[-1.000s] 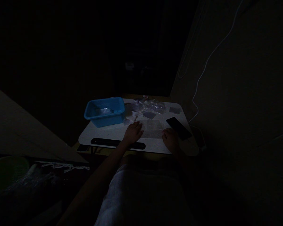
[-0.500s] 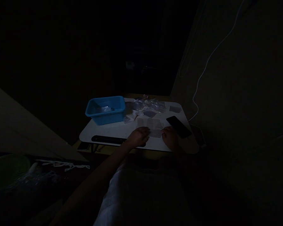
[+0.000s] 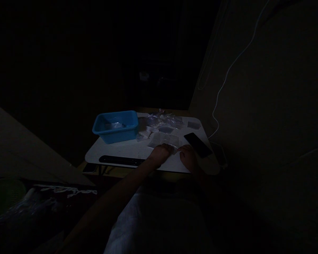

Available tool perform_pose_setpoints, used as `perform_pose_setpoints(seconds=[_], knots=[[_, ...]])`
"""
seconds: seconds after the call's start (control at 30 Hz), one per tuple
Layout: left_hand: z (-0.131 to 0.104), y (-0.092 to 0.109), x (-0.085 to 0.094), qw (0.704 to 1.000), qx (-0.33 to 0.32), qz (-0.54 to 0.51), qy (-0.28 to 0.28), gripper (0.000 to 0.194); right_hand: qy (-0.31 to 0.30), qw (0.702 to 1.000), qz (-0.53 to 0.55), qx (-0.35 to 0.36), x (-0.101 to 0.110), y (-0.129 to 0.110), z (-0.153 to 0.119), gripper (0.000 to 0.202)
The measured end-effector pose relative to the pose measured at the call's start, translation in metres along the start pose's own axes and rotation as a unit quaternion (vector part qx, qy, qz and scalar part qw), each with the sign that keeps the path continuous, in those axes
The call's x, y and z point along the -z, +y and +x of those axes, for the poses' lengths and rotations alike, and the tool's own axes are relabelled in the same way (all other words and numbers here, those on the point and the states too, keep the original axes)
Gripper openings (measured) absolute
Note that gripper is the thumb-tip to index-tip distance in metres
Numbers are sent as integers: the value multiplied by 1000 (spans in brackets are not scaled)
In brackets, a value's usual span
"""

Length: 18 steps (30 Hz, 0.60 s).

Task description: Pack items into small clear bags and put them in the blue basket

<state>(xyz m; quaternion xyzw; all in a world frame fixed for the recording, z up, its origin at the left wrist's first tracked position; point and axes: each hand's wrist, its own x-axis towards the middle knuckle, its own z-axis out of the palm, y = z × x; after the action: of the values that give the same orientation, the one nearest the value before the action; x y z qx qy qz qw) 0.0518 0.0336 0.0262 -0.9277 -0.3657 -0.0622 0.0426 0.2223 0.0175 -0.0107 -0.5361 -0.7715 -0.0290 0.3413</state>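
Observation:
A flat, creased clear plastic bag [image 3: 159,139] lies on the white table [image 3: 137,150] in front of me. My left hand [image 3: 161,154] presses on its near side, fingers curled together at the edge. Close to it on the right, my right hand [image 3: 188,157] is closed, thumb and finger pinching the near right edge of the same bag. The dim light hides the fingertips in part. Just beyond the bag lies a small flat plastic piece [image 3: 166,130]. A dark phone [image 3: 198,144] rests to the right of my right hand.
A blue plastic basin [image 3: 118,135] with clear plastic inside stands at the table's left. Crumpled clear plastic [image 3: 165,120] lies along the back, and another flat piece [image 3: 194,125] at the back right. A black slot [image 3: 119,161] runs along the front edge. A white cable [image 3: 228,72] hangs at right.
My left hand has moved right along the bag, closer to my right hand. The bag's near edge now appears gathered or folded between the hands. The view has shifted slightly.

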Motion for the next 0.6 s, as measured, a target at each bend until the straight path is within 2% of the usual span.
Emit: perform_pose_setpoints(seconds=[0.23,0.4,0.5,0.6], knots=[[12,-6,-8,998,49,4,39,24,13,1000,20,-15,-4,4,0,30],[7,-13,-5,997,60,-34,27,27,88,991,77,-59,-11,12,-4,34],[-2,-17,3,990,66,-117,51,35,135,977,130,-104,-14,21,-5,32],[-9,-23,15,954,95,-270,95,35,147,959,200,-135,-14,32,3,29]])
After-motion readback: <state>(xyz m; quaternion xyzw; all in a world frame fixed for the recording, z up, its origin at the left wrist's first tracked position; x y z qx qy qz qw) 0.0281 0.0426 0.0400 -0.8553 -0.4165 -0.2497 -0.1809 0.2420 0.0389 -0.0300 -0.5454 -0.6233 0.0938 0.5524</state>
